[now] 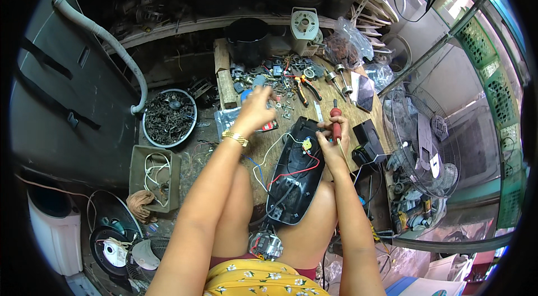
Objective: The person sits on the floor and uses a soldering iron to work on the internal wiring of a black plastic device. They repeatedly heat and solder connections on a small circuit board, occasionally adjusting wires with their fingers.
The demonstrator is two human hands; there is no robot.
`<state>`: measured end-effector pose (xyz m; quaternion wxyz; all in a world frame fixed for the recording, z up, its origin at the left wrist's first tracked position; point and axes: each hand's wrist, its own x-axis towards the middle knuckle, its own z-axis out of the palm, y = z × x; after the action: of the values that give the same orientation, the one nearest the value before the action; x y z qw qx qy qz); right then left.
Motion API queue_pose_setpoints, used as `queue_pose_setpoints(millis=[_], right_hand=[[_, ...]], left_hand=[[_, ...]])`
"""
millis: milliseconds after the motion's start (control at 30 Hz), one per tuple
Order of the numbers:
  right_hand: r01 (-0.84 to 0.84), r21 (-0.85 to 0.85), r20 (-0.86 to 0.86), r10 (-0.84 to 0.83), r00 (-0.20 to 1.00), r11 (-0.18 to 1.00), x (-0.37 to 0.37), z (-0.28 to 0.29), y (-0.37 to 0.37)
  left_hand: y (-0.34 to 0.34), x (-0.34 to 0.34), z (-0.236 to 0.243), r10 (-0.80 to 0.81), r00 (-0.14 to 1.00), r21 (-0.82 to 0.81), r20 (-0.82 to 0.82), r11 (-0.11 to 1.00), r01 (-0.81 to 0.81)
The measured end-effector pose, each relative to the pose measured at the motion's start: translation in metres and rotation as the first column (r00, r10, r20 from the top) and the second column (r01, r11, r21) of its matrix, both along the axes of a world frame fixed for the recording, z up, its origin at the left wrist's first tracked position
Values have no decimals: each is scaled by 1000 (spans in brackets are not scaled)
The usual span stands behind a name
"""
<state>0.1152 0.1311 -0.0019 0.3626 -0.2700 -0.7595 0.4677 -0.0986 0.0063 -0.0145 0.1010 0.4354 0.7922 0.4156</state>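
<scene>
My right hand [337, 138] is closed round the red handle of a soldering iron [336, 122], whose tip points away from me. The same hand rests against the right edge of a black plastic fan base housing [291, 175], which lies inner side up across my lap and the bench. Red, white and blue wires and a small yellow part [306, 144] show on the housing. My left hand [258, 110] is reaching over the bench, fingers bent at a small blue-grey object [259, 81]; what they grip is partly hidden. A small motor [265, 244] sits in my lap.
Pliers [301, 91], loose screws and metal parts litter the wooden bench [280, 147]. A phone [363, 92] and a black box [367, 142] lie to the right. A bowl of screws [170, 118] and a bin [154, 178] stand left; a fan guard [420, 139] stands right.
</scene>
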Motion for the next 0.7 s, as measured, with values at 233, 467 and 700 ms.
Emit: queue_pose_setpoints(millis=[233,467,700], right_hand=[[205,44,37,-206,978,978,24,-8,6],[252,197,15,-259,966,948,25,-18,7],[252,158,-258,-207,944,955,34,-15,4]], left_hand=[[-67,-34,-1,-313,854,-447,415,747,492],[-51,-32,20,-169,982,-301,82,935,186],[-42,-23,40,-15,1000,-5,21,1000,16]])
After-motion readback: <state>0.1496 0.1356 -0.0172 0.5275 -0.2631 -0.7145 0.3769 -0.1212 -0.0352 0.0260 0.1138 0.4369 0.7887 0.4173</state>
